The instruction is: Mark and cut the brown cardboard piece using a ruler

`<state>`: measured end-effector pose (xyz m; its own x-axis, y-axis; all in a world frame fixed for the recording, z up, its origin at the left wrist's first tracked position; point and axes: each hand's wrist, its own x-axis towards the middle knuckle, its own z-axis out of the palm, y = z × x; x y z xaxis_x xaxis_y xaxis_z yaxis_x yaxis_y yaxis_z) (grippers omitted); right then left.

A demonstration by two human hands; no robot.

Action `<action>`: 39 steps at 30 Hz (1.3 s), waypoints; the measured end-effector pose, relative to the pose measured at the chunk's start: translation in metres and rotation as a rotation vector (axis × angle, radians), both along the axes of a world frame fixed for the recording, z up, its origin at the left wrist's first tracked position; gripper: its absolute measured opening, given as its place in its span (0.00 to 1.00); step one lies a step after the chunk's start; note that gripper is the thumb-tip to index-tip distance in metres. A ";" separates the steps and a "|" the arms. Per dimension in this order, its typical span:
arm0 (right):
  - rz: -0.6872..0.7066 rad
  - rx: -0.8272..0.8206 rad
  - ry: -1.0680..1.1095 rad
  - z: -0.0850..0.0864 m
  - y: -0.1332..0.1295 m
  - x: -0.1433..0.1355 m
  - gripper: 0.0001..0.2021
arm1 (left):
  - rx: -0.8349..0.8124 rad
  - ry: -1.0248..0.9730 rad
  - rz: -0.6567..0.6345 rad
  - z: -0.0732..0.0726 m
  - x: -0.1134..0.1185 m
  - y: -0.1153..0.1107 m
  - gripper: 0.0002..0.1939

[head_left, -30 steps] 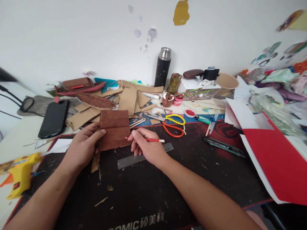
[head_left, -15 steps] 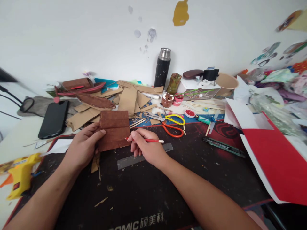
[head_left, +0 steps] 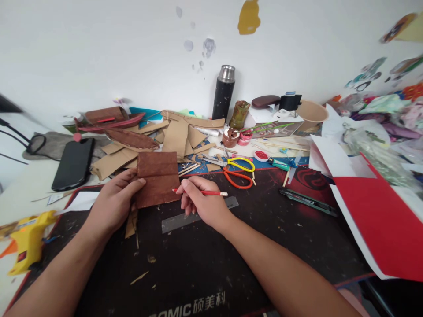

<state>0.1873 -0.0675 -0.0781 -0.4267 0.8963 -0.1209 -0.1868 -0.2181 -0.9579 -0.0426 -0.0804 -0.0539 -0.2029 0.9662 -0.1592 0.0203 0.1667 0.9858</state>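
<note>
My left hand grips the left edge of a brown-painted piece of cardboard, thumb on its face and fingers behind it. A crease runs across the piece. In my right hand is a red pencil with a pale eraser end; its tip lies over the lower right part of the cardboard. Beneath the right hand is a clear ruler flat on the black mat, partly covered by my fingers. A narrow cardboard strip lies under the left hand.
Scissors with yellow and orange handles lie behind my right hand. A utility knife and red paper are on the right. At left sit a yellow glue gun and a phone. Cardboard scraps and a thermos stand behind.
Almost nothing differs. My right hand and the pencil have shifted very slightly to the right; the left hand still holds the brown cardboard in place.
</note>
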 end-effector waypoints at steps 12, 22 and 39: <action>-0.001 -0.005 -0.024 0.003 0.000 -0.001 0.18 | -0.008 0.015 -0.005 -0.002 -0.003 0.000 0.24; -0.006 0.012 -0.015 0.001 -0.001 -0.001 0.18 | 0.005 0.011 0.003 -0.001 0.000 0.001 0.24; 0.022 0.006 -0.078 0.002 -0.002 0.000 0.18 | 0.010 -0.001 0.016 0.003 0.003 -0.001 0.23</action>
<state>0.1877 -0.0692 -0.0762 -0.4354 0.8878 -0.1489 -0.1072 -0.2154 -0.9706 -0.0401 -0.0809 -0.0509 -0.2183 0.9643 -0.1497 0.0164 0.1570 0.9875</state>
